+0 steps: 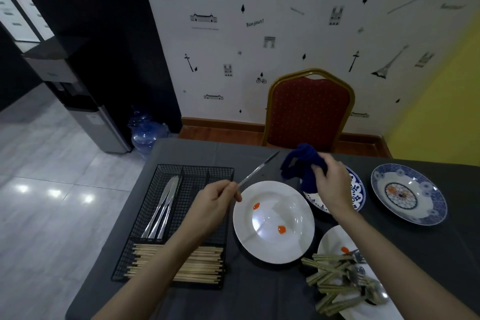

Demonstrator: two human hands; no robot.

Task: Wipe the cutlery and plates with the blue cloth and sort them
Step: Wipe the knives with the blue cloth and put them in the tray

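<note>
My left hand grips the handle of a table knife, blade pointing up and to the right above the table. My right hand holds the bunched blue cloth just right of the blade tip, apart from it. Below them lies a white plate with two orange smears. A black wire cutlery tray at left holds several knives in its left slot and wooden chopsticks in its front section. At lower right a white plate carries a heap of cutlery.
Two blue-patterned plates sit at right, one partly behind my right wrist, the other farther right. A red chair stands behind the dark-clothed table. A water bottle and dispenser stand on the floor left.
</note>
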